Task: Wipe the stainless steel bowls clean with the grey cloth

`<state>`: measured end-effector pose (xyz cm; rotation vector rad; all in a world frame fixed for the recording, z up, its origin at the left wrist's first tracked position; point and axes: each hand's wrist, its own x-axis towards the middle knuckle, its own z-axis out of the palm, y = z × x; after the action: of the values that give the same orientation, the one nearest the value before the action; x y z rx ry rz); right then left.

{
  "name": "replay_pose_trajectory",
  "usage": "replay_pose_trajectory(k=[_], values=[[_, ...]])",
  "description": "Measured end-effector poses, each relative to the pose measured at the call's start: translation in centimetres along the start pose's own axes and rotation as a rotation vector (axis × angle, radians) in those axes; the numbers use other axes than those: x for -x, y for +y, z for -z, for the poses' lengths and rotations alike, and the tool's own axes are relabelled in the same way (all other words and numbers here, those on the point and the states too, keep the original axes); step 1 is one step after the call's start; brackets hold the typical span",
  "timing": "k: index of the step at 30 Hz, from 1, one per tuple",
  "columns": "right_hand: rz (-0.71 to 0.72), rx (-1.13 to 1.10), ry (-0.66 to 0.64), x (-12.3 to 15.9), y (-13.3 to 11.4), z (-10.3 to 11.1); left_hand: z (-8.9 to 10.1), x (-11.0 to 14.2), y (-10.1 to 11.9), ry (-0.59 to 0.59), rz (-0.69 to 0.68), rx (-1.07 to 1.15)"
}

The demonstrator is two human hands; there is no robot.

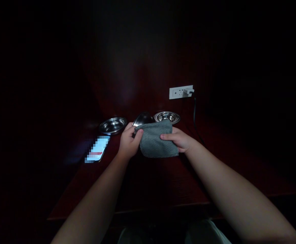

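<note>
The gray cloth (154, 145) is spread between the two hands, over the middle of the table (188, 188) and well back from its front edge; it lies right of the left fingers and left of the right ones, its slightly longer axis running from hand to hand; neither hand is clearly nearer, as both grasp it; the left hand (129, 144) pinches its left side, thumb in front; the right hand (181, 139) grips the right side, thumb flat across the face, other fingers mostly hidden; both forearms slant inward from the front edge; a tilted dark metal bowl (144, 118) shows just behind the cloth, and whether the left fingers touch it I cannot tell; a shiny bowl (166, 114) stands toward the back edge, a metal dish (113, 125) left of the left hand, and a phone (97, 149) near the table's left edge.
</note>
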<state>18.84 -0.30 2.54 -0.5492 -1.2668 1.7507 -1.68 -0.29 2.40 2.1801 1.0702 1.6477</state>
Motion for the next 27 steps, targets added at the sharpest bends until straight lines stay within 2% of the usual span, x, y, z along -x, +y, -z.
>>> replay_pose_trajectory(k=[5, 11, 13, 16, 19, 20, 21, 22, 24, 27], values=[[0.031, 0.038, 0.061, 0.1, -0.2, 0.1, 0.2, -0.1, -0.1, 0.021, 0.022, 0.005], [-0.027, -0.019, 0.186, -0.1, -0.5, 0.6, 0.5, -0.1, -0.6, 0.148, 0.128, 0.038], [-0.001, -0.050, 0.274, -0.3, -1.0, 0.9, 0.6, 0.0, -0.8, 0.241, 0.147, 0.087], [0.149, -0.030, 0.487, -0.7, -1.7, 2.1, 0.5, 0.1, -0.9, 0.400, 0.172, 0.283], [0.506, 0.200, 0.842, -1.2, -2.1, 3.6, 0.2, 0.2, -0.7, 0.386, 0.279, 0.462], [0.589, 0.311, 0.953, -1.3, -2.0, 3.9, 0.0, 0.2, -0.5, 0.373, 0.317, 0.498], [0.638, 0.450, 1.000, -1.5, -1.8, 4.0, -0.2, 0.2, -0.4, 0.367, 0.354, 0.530], [0.660, 0.590, 1.011, -1.5, -1.5, 4.0, -0.5, 0.3, -0.2, 0.364, 0.389, 0.568], [0.649, 0.764, 0.934, -1.6, -0.8, 3.4, -1.1, 0.3, 0.2, 0.356, 0.461, 0.649], [0.636, 0.942, 0.697, -1.6, 0.4, 1.8, -1.8, 0.5, 0.7, 0.350, 0.619, 0.751]])
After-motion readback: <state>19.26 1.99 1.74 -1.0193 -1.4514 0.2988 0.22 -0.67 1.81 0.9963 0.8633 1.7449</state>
